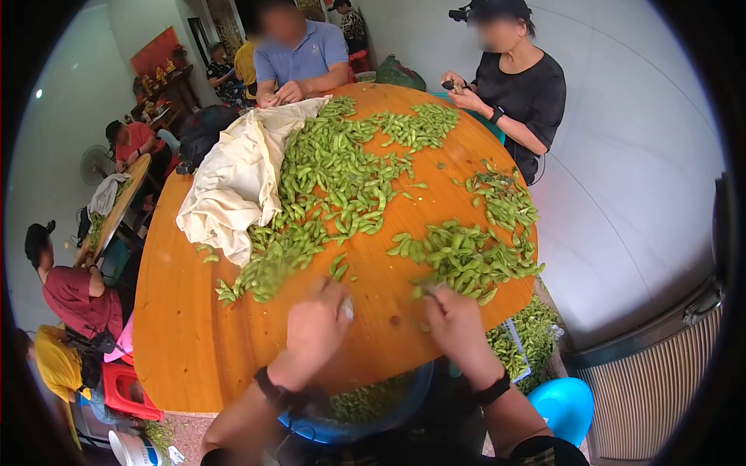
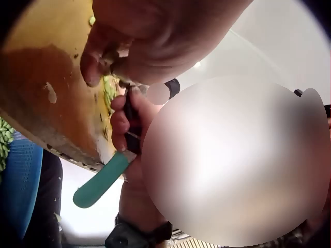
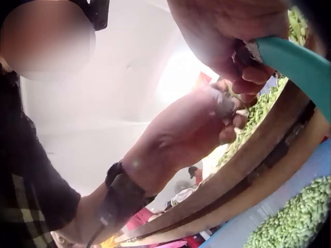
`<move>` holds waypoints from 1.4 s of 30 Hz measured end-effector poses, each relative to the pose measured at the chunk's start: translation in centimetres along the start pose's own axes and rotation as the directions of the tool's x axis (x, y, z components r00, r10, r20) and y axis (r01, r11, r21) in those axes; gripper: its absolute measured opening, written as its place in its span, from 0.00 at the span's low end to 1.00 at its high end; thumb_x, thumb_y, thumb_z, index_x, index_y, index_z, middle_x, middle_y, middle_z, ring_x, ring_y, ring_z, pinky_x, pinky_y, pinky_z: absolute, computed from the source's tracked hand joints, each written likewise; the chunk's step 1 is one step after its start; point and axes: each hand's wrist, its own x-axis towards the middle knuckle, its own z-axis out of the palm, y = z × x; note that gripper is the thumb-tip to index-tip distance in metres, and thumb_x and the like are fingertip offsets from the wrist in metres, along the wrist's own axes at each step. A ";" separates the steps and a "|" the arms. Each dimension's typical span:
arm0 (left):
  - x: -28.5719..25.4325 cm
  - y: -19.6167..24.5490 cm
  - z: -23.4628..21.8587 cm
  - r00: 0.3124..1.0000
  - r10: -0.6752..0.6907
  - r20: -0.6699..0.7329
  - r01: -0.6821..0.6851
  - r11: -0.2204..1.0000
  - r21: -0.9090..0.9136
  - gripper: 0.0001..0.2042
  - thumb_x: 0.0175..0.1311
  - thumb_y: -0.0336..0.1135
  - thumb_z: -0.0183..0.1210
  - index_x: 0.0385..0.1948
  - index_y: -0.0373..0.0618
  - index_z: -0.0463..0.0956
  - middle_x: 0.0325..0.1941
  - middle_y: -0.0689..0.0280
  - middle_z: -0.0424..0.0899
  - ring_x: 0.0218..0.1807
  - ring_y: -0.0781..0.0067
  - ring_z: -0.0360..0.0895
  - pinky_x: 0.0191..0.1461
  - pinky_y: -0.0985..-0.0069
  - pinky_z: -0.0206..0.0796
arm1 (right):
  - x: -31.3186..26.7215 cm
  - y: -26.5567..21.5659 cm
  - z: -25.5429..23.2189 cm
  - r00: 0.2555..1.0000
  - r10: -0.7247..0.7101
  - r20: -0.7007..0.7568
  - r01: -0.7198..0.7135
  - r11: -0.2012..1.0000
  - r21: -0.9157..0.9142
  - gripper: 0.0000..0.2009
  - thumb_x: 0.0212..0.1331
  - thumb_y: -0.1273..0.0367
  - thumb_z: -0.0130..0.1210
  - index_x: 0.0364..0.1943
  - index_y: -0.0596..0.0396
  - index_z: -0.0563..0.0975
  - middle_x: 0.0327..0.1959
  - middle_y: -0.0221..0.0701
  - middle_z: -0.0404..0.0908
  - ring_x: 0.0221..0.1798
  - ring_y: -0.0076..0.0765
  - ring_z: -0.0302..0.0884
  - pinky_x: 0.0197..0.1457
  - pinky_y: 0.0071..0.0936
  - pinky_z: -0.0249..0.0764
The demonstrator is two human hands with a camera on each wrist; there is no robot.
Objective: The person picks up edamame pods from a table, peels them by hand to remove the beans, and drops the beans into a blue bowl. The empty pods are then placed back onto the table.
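Green pod pile (image 1: 466, 256) on surface (image 1: 381, 342), just beyond right hand (image 1: 460, 330); left hand (image 1: 315, 330) farther off; pods' long axes mixed. Right fingers curled round green handle (image 3: 297, 64). Left fingers bent; cannot tell what, if anything, they hold.

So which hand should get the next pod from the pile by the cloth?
Probably the left hand. It's nearer the pile by the cloth, and the right hand is gripping the green handle. I can't tell if the left holds anything.

Green pods (image 1: 334, 179) — loose heaps, on wooden table (image 1: 194, 342), teal-handled tool (image 2: 102, 181) — tilted
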 end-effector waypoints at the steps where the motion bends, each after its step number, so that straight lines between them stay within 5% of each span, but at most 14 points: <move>1: 0.8 -0.4 0.3 1.000 0.000 -0.001 0.000 1.000 -0.001 0.08 0.55 0.27 0.59 0.37 0.41 0.76 0.38 0.53 0.76 0.37 0.46 0.76 0.41 0.59 0.71 | 0.4 0.6 -0.8 1.000 0.014 -0.007 -0.015 0.993 -0.118 0.09 0.58 0.75 0.52 0.43 0.59 0.77 0.27 0.49 0.78 0.29 0.54 0.79 0.31 0.39 0.73; 3: 2.4 -1.9 1.4 0.993 0.040 -0.107 -0.027 0.993 0.117 0.08 0.56 0.28 0.60 0.37 0.40 0.76 0.35 0.53 0.76 0.37 0.46 0.77 0.40 0.58 0.71 | 1.2 0.6 -1.7 1.000 0.020 -0.019 -0.024 0.971 -0.236 0.09 0.58 0.75 0.51 0.43 0.60 0.77 0.28 0.51 0.78 0.32 0.58 0.78 0.33 0.42 0.73; 7: 3.6 -4.0 2.2 1.000 -0.006 -0.028 0.008 0.999 0.054 0.10 0.56 0.28 0.60 0.39 0.38 0.77 0.37 0.49 0.77 0.38 0.42 0.75 0.43 0.58 0.71 | 1.8 -0.3 -1.8 0.996 -0.078 -0.033 0.072 0.984 -0.163 0.11 0.58 0.76 0.49 0.44 0.61 0.76 0.27 0.52 0.77 0.32 0.57 0.78 0.34 0.41 0.73; 10: 2.8 -5.1 2.0 0.983 0.177 -0.054 -0.176 0.984 0.018 0.11 0.58 0.23 0.57 0.43 0.38 0.77 0.37 0.54 0.80 0.33 0.53 0.79 0.36 0.65 0.73 | 1.5 -2.8 -0.8 0.946 0.146 0.288 -0.200 0.966 0.167 0.10 0.61 0.73 0.49 0.46 0.57 0.76 0.22 0.39 0.76 0.19 0.27 0.75 0.23 0.26 0.69; 11: 2.1 -4.5 1.8 0.982 0.183 -0.046 -0.183 0.983 0.016 0.11 0.58 0.23 0.57 0.43 0.38 0.77 0.37 0.54 0.80 0.33 0.53 0.79 0.36 0.65 0.73 | 1.3 -2.9 0.1 0.947 0.154 0.281 -0.206 0.964 0.168 0.10 0.61 0.73 0.49 0.46 0.57 0.76 0.22 0.39 0.76 0.19 0.27 0.75 0.23 0.26 0.69; 13: 0.6 -2.4 0.4 0.970 -0.101 0.223 0.213 0.794 -0.569 0.15 0.60 0.17 0.52 0.48 0.38 0.76 0.37 0.64 0.82 0.27 0.72 0.78 0.28 0.77 0.71 | 1.1 -2.7 1.8 0.842 0.282 0.460 -0.429 0.867 0.253 0.08 0.65 0.69 0.49 0.40 0.56 0.78 0.24 0.25 0.78 0.20 0.18 0.74 0.22 0.19 0.69; 16: -0.9 -2.4 0.4 0.921 -0.096 0.378 0.361 0.579 -0.731 0.15 0.64 0.23 0.55 0.53 0.41 0.75 0.37 0.66 0.80 0.27 0.82 0.75 0.30 0.82 0.71 | 1.0 -2.6 3.3 0.790 0.323 0.521 -0.538 0.771 0.339 0.09 0.67 0.68 0.48 0.41 0.58 0.77 0.24 0.26 0.78 0.18 0.18 0.73 0.18 0.18 0.66; 20: -1.4 -2.5 0.9 0.965 -0.053 0.257 0.232 0.627 -0.744 0.19 0.59 0.15 0.51 0.52 0.41 0.75 0.38 0.67 0.81 0.26 0.83 0.77 0.28 0.83 0.70 | 0.7 -2.7 4.2 0.746 0.339 0.573 -0.616 0.678 0.401 0.09 0.67 0.67 0.49 0.36 0.58 0.77 0.23 0.25 0.77 0.18 0.16 0.72 0.16 0.16 0.64; 22: -1.4 -3.0 1.2 0.982 0.142 0.125 -0.047 0.826 -0.561 0.20 0.58 0.16 0.53 0.53 0.41 0.75 0.37 0.63 0.81 0.27 0.77 0.78 0.29 0.81 0.71 | 0.6 -3.5 4.2 0.750 0.355 0.558 -0.613 0.691 0.384 0.09 0.67 0.67 0.49 0.33 0.57 0.76 0.21 0.24 0.76 0.17 0.16 0.71 0.17 0.15 0.62; 25: -1.3 -2.6 1.6 0.962 0.271 -0.043 -0.261 0.859 -0.441 0.20 0.57 0.17 0.55 0.53 0.41 0.75 0.35 0.59 0.80 0.28 0.70 0.80 0.31 0.79 0.72 | 0.3 -3.9 4.3 0.761 0.368 0.535 -0.601 0.711 0.366 0.10 0.67 0.67 0.49 0.31 0.56 0.76 0.20 0.24 0.75 0.17 0.15 0.71 0.17 0.15 0.62; 32: -2.2 -2.3 1.3 0.986 0.167 -0.005 -0.151 0.878 -0.455 0.20 0.57 0.17 0.54 0.53 0.40 0.74 0.33 0.57 0.78 0.33 0.67 0.81 0.36 0.77 0.73 | -0.2 -3.9 5.9 0.806 0.375 0.458 -0.579 0.663 0.475 0.07 0.67 0.70 0.48 0.32 0.56 0.75 0.21 0.24 0.75 0.17 0.16 0.68 0.19 0.15 0.62; 35: -2.4 -2.4 1.5 0.988 0.148 0.032 -0.113 0.860 -0.498 0.19 0.58 0.20 0.55 0.53 0.38 0.73 0.38 0.54 0.79 0.37 0.57 0.80 0.41 0.71 0.73 | -0.3 -3.6 6.2 0.802 0.373 0.467 -0.587 0.637 0.499 0.06 0.67 0.71 0.48 0.33 0.55 0.75 0.21 0.24 0.74 0.17 0.16 0.67 0.19 0.14 0.62; 37: -2.3 -2.7 1.8 0.992 0.106 0.070 -0.011 0.623 -0.782 0.20 0.61 0.15 0.50 0.54 0.39 0.75 0.35 0.63 0.79 0.33 0.76 0.79 0.38 0.79 0.74 | -0.3 -3.2 6.4 0.802 0.368 0.470 -0.590 0.613 0.525 0.06 0.67 0.71 0.48 0.34 0.55 0.75 0.21 0.24 0.74 0.17 0.15 0.67 0.19 0.14 0.61; 42: -1.5 -3.7 1.2 0.946 0.034 0.323 0.294 0.333 -0.896 0.17 0.64 0.19 0.49 0.53 0.40 0.76 0.39 0.66 0.81 0.34 0.78 0.79 0.38 0.81 0.73 | 0.4 -3.3 5.5 0.731 0.435 0.526 -0.680 0.517 0.519 0.06 0.67 0.70 0.48 0.37 0.54 0.76 0.21 0.23 0.74 0.16 0.15 0.67 0.16 0.14 0.59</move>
